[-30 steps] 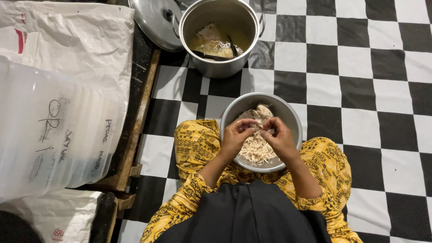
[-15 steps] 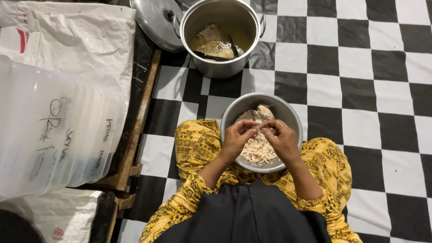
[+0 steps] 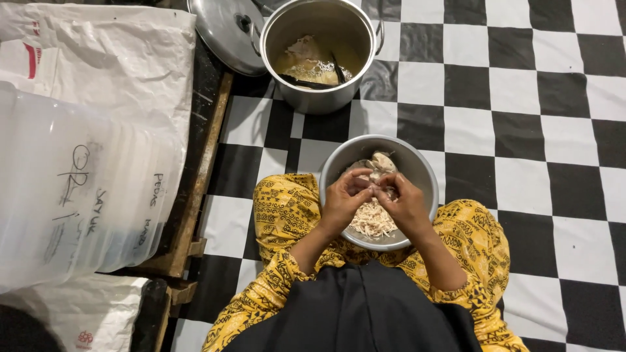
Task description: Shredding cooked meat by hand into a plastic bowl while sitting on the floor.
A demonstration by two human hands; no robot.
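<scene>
Underfoot, the black-and-white checkered floor covering (image 3: 508, 98) fills most of the room's visible ground. To the person's left lies a big white woven sack (image 3: 111, 58), and on it leans a stack of clear plastic containers (image 3: 72, 202) with handwriting on the side. A wooden pallet edge (image 3: 199, 189) runs between those and the checkered squares. Ahead stands a tall metal stockpot (image 3: 319, 58) holding broth, a pale piece of meat and a dark utensil; its lid (image 3: 225, 32) leans against the pot's left side. Nearer, a round metal bowl (image 3: 417, 169) rests between the person's knees, which are clothed in yellow patterned fabric (image 3: 280, 208). Inside it sits a heap of pale shredded meat (image 3: 372, 221), with a larger unshredded chunk (image 3: 381, 161) toward the far rim. Both hands meet over the bowl: the left hand (image 3: 344, 201) and right hand (image 3: 405, 205) each pinch a small piece of meat (image 3: 376, 190) between fingertips, touching each other above the shreds and hiding part of the heap.
</scene>
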